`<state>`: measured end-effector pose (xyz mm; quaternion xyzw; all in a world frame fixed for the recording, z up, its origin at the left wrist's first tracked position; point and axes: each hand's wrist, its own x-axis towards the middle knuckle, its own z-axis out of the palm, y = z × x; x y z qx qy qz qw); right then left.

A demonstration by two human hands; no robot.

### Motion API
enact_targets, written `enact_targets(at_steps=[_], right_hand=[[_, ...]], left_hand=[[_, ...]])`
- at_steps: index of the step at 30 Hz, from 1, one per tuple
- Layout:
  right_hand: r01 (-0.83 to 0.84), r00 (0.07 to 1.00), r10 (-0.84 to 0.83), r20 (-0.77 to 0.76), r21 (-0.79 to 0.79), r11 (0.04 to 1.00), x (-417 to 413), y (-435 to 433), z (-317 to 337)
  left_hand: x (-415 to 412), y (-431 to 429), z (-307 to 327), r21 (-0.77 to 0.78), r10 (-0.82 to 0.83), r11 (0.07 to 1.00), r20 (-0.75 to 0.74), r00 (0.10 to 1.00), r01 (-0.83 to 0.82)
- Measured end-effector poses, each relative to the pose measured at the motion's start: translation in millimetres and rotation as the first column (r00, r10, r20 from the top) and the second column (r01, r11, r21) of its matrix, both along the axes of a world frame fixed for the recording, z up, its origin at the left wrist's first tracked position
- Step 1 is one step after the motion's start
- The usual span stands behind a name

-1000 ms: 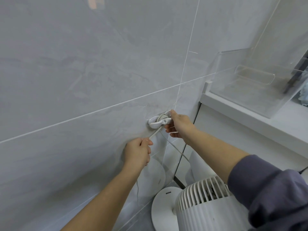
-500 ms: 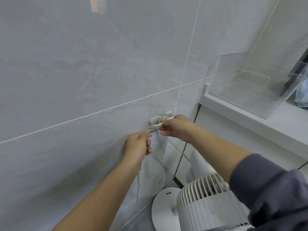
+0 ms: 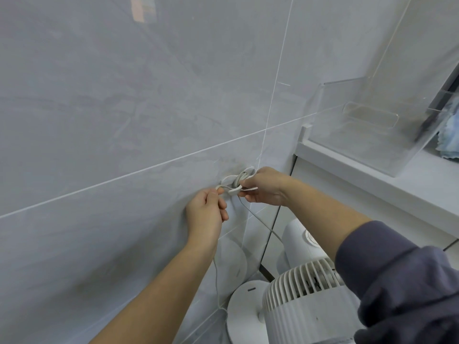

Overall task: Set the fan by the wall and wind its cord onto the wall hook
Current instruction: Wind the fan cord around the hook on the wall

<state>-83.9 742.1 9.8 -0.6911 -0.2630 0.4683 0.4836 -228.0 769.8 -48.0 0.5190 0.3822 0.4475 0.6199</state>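
Observation:
A white wall hook (image 3: 229, 180) is fixed low on the grey tiled wall (image 3: 124, 108), with loops of the white cord (image 3: 239, 180) wrapped around it. My left hand (image 3: 206, 214) pinches the cord just left of and below the hook. My right hand (image 3: 267, 186) holds the wound loops against the hook from the right. One strand of the cord drops from the hook toward the white fan (image 3: 298, 304), which stands on its round base on the floor below my right arm, close to the wall.
A white counter ledge (image 3: 360, 175) juts out at the right with a clear acrylic box (image 3: 372, 125) on it and a blue cloth (image 3: 449, 137) behind. A white cabinet front lies below the ledge.
My left hand has risen toward the hook, drawing the cord up. My right hand has shifted slightly over the wound loops. The view has tilted a little.

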Motion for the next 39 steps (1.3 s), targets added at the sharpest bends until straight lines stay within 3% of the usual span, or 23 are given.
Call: enact_targets(at_steps=[2, 4, 6, 8, 10, 12, 14, 16, 22, 28, 31, 37, 39], right_hand=[[0.018, 0.998, -0.018, 0.058, -0.001, 1.000, -4.6, 0.9, -2.2], [0.041, 0.944, -0.025, 0.329, -0.044, 0.998, -6.6, -0.3, -6.4], [0.091, 0.702, -0.018, 0.712, -0.065, 0.994, -5.8, -4.0, -9.8], [0.049, 0.385, -0.056, 0.921, 0.040, 0.998, -9.2, -7.2, -9.7], [-0.119, 0.160, -0.036, 0.986, 0.055, 0.991, -18.0, -8.4, -9.4], [-0.202, -0.021, 0.030, 0.999, -0.034, 0.979, -25.4, -8.6, -12.7], [-0.186, -0.146, 0.049, 0.988, -0.076, 0.980, -28.5, -8.6, -15.2], [-0.170, -0.199, 0.042, 0.979, -0.076, 0.982, -29.7, -7.1, -16.3], [-0.160, -0.119, -0.037, 0.992, 0.018, 0.987, -24.9, 2.3, -13.8], [-0.146, 0.215, -0.128, 0.968, 0.162, 0.976, -1.5, 3.8, -5.7], [-0.131, 0.333, -0.157, 0.930, 0.210, 0.969, 0.6, 6.8, -7.8], [-0.065, 0.453, -0.227, 0.862, 0.286, 0.956, 6.0, 8.6, -18.4], [-0.064, 0.451, -0.234, 0.861, 0.292, 0.954, 9.3, 9.5, -19.4]], left_hand=[[-1.6, 0.6, 2.8, 0.022, -0.004, 1.000, -0.006, 1.000, 0.004], [-5.2, 1.0, 3.4, 0.023, -0.001, 1.000, -0.002, 1.000, 0.001], [-9.6, 0.1, 3.6, 0.016, 0.001, 1.000, 0.001, 1.000, -0.001], [-14.2, -0.8, 5.3, 0.019, 0.010, 1.000, -0.010, 1.000, -0.010], [-19.2, -1.9, 7.9, 0.037, 0.020, 0.999, -0.028, 0.999, -0.018], [-24.3, -3.6, 11.4, 0.062, 0.024, 0.998, -0.038, 0.999, -0.022], [-28.9, -4.9, 15.0, 0.075, 0.031, 0.997, -0.042, 0.999, -0.028], [-31.8, -6.2, 17.8, 0.082, 0.032, 0.996, -0.038, 0.999, -0.029], [-33.0, -7.7, 18.5, 0.100, 0.015, 0.995, -0.029, 0.999, -0.012], [-31.2, -0.6, 11.9, 0.123, -0.056, 0.990, -0.067, 0.996, 0.064], [-32.1, 2.8, 4.1, 0.125, -0.075, 0.989, -0.080, 0.994, 0.085], [-38.8, 8.3, -14.6, 0.127, -0.113, 0.983, -0.129, 0.985, 0.130], [-40.8, 9.2, -18.7, 0.138, -0.120, 0.980, -0.151, 0.981, 0.141]])
